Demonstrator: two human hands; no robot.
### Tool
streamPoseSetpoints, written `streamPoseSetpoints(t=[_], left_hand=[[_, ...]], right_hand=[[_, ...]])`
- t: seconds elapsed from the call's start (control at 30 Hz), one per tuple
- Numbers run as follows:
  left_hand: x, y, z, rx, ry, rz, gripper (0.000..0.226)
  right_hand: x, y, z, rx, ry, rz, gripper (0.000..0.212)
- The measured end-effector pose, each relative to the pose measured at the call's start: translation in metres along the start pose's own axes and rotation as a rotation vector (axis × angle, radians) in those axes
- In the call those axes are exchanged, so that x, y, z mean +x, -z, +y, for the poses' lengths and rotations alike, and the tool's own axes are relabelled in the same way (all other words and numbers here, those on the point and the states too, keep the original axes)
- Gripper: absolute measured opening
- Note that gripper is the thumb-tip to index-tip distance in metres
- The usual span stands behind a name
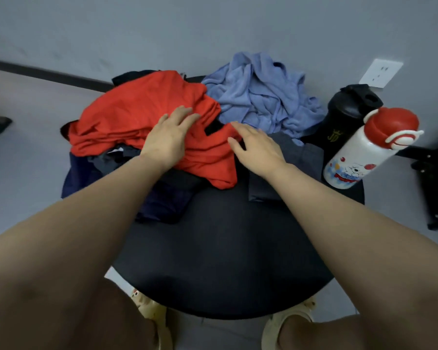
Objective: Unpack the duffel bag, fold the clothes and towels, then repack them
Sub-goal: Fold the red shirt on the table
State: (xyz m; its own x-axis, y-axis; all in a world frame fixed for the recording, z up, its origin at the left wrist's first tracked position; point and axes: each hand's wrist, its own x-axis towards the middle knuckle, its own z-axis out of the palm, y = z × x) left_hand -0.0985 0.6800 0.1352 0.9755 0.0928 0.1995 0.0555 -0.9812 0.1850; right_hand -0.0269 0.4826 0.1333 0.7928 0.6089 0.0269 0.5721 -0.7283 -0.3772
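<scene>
A crumpled red garment (142, 109) lies on the round black table (220, 248), on top of dark navy clothes (162, 200). My left hand (170, 137) rests flat on the red garment with its fingers straight. My right hand (256, 147) hovers over the red garment's right edge, fingers relaxed and spread, beside a folded dark grey piece (296, 157). A rumpled light blue towel (263, 94) sits at the back of the table. No duffel bag is in view.
A black bottle (344, 114) and a white bottle with a red cap (364, 150) stand at the table's right edge. A black chair base (435, 183) is on the floor to the right. A wall socket (379, 73) is behind.
</scene>
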Motion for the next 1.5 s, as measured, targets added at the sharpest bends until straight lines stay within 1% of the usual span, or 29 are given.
streamPoseSetpoints(t=[0.07, 0.13, 0.2, 0.27, 0.37, 0.47, 0.53, 0.63, 0.73, 0.8, 0.87, 0.93, 1.03, 1.2, 1.4, 1.5], left_hand=[[-0.004, 0.005, -0.028, 0.003, 0.126, -0.030, 0.056], [-0.005, 0.006, -0.046, 0.013, 0.206, -0.071, 0.056], [-0.003, 0.009, -0.055, 0.053, 0.207, -0.070, 0.051], [0.001, 0.015, -0.060, 0.065, 0.197, -0.050, 0.048], [0.005, 0.020, -0.071, 0.080, 0.173, -0.027, 0.044], [0.006, 0.025, -0.077, 0.121, 0.171, 0.011, 0.025], [0.006, 0.031, -0.075, 0.045, 0.226, 0.066, 0.024], [0.007, 0.045, -0.073, -0.171, 0.329, 0.176, 0.022], [0.012, 0.065, -0.064, -0.389, 0.464, 0.246, 0.017], [0.017, 0.086, -0.056, -0.507, 0.517, 0.265, 0.017], [0.022, 0.110, -0.048, -0.542, 0.553, 0.286, 0.018], [0.024, 0.138, -0.039, -0.529, 0.572, 0.283, 0.020], [0.023, 0.180, -0.025, -0.491, 0.523, 0.237, 0.020], [0.016, 0.241, 0.004, -0.487, 0.447, 0.154, 0.020], [0.002, 0.297, 0.030, -0.463, 0.399, 0.192, 0.021], [-0.006, 0.314, 0.039, -0.450, 0.364, 0.175, 0.020]], right_hand=[[0.017, -0.003, -0.021, 0.018, 0.046, -0.005, 0.056], [0.032, -0.008, -0.038, 0.041, 0.036, -0.049, 0.064], [0.043, -0.016, -0.051, 0.051, -0.011, -0.096, 0.071], [0.052, -0.025, -0.060, 0.037, -0.061, -0.113, 0.070], [0.060, -0.035, -0.070, 0.044, -0.155, -0.052, 0.057], [0.061, -0.036, -0.077, 0.124, -0.212, 0.029, 0.039], [0.060, -0.030, -0.079, 0.158, -0.221, 0.069, 0.030], [0.058, -0.014, -0.083, 0.210, -0.228, 0.126, 0.021], [0.060, 0.009, -0.091, 0.319, -0.233, 0.161, 0.018], [0.062, 0.031, -0.100, 0.368, -0.222, 0.179, 0.018], [0.062, 0.058, -0.111, 0.389, -0.215, 0.201, 0.019], [0.060, 0.089, -0.122, 0.393, -0.206, 0.226, 0.022], [0.053, 0.140, -0.140, 0.404, -0.177, 0.288, 0.024], [0.038, 0.216, -0.167, 0.418, -0.083, 0.326, 0.018], [0.006, 0.287, -0.189, 0.364, -0.014, 0.347, 0.019], [-0.007, 0.311, -0.198, 0.366, -0.005, 0.378, 0.018]])
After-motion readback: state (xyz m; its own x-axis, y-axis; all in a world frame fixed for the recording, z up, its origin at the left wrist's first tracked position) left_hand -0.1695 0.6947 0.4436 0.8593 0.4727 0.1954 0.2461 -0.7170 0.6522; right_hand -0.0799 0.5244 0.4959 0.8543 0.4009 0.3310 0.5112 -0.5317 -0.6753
